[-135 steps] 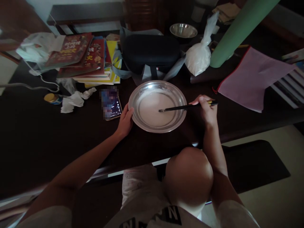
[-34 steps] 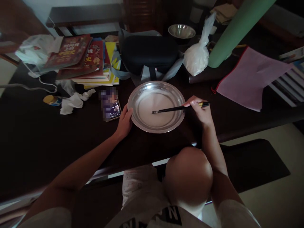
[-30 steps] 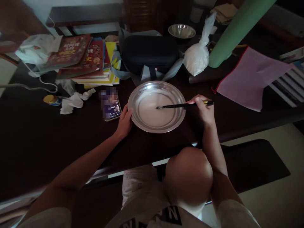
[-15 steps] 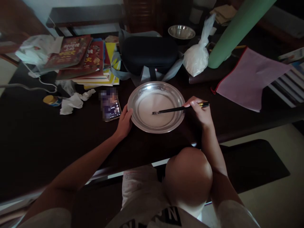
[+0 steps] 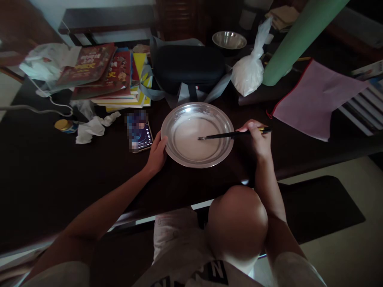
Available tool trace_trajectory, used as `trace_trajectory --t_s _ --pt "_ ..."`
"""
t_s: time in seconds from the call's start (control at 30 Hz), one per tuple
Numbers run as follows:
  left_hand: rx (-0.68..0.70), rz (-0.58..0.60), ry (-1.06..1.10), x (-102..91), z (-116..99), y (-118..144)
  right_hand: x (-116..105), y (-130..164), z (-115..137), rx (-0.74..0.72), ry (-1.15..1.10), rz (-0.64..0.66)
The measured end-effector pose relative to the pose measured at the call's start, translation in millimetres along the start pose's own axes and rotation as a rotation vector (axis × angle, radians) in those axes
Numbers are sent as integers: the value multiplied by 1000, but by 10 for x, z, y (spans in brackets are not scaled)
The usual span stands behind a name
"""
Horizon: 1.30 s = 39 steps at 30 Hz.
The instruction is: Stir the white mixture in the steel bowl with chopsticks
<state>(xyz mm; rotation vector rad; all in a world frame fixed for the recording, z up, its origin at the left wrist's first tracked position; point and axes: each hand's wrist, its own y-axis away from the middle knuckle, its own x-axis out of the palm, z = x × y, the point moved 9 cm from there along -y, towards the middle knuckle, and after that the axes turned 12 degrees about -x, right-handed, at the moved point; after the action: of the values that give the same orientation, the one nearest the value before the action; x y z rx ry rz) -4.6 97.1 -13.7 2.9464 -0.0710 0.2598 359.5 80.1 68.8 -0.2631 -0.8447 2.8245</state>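
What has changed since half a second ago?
The right hand has moved to the right, drawing the chopsticks with it; their tips have shifted right and slightly away from the person within the bowl. The picture on the phone has changed. Nothing was taken hold of or let go. The left hand stays on the bowl's rim; the black case is where it was.

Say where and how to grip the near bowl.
Likely best by the rim, from left and right together: the near bowl is wide, round and holds pale liquid, so opposite grips should keep it level. Left hand has the left rim; right hand holds chopsticks.
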Motion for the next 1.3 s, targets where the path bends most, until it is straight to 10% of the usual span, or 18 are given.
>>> trace_trajectory --t_s 1.3 --pt "-29 6 -16 29 -12 15 -1 12 -28 33 8 4"
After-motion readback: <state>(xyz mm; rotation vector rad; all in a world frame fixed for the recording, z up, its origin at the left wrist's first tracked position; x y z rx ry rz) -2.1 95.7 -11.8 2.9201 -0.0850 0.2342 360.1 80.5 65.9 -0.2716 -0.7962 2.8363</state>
